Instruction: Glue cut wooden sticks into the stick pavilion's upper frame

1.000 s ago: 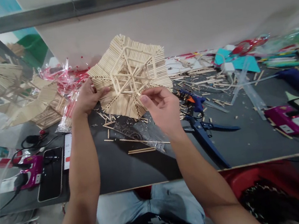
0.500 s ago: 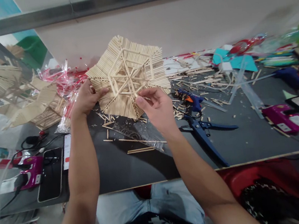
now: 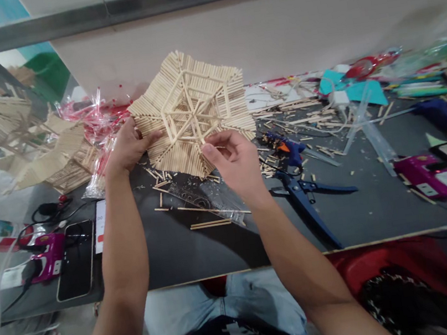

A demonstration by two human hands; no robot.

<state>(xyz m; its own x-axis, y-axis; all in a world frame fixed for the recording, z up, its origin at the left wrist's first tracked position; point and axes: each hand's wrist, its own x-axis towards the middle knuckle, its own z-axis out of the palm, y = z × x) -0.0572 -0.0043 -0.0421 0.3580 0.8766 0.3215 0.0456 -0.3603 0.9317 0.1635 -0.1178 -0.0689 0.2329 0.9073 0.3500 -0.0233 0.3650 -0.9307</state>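
A six-sided roof-like panel of thin wooden sticks point(image 3: 211, 88) is held up above the dark table, its inner side with a spoked stick frame turned toward me. My left hand point(image 3: 130, 145) grips its left edge, the thumb lying on the near face. At the lower middle of the frame, my right hand point(image 3: 232, 157) is closed, thumb and forefinger pinching at a stick of the frame. Whether a separate small piece sits in that pinch is hidden. Beneath the panel lie loose sticks point(image 3: 210, 224) and a clear plastic ruler point(image 3: 194, 197).
Blue cutters point(image 3: 307, 205) and a blue glue gun point(image 3: 288, 149) lie right of my right arm. A stick-built model point(image 3: 57, 153) stands at left. Purple power sockets point(image 3: 432, 175) and a black phone point(image 3: 75, 259) sit on the table point(image 3: 171, 265). Stick offcuts are scattered toward the back.
Almost nothing differs. Both hands keep their hold on the stick panel, and the view has shifted very slightly.
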